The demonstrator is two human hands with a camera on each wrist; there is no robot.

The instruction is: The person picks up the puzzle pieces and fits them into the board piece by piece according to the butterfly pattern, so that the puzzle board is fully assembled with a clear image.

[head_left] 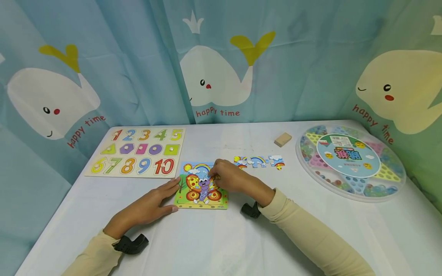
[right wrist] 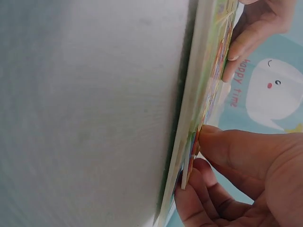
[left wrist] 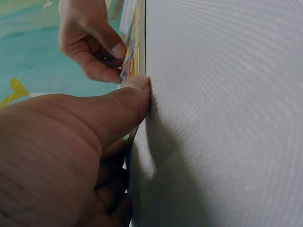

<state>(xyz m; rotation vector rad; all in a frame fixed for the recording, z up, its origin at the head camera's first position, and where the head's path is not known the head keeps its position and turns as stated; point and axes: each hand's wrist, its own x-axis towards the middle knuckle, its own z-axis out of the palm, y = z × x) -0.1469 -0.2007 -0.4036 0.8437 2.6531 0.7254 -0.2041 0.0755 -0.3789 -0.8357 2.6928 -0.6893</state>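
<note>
A butterfly jigsaw puzzle [head_left: 202, 205] lies on the white table, its picture largely filled in. My left hand [head_left: 148, 205] rests at the board's left side, fingers stretched onto its edge and the thumb touching the lower left corner; the thumb [left wrist: 118, 106] looms large in the left wrist view. Over the upper right part of the picture, my right hand [head_left: 229, 176] pinches a puzzle piece [right wrist: 191, 158] between thumb and fingers, close over the board's surface. From the head view the hand mostly hides that piece. Three loose pieces, one a rainbow piece [head_left: 258, 161], lie right of the board.
A number and shape board [head_left: 100, 174] lies behind and left of the puzzle. Farther back at right are a small wooden block [head_left: 283, 139] and a round clear case [head_left: 310, 174] of marbles with a star-shaped game board. A whale-print curtain [head_left: 221, 23] hangs behind the table.
</note>
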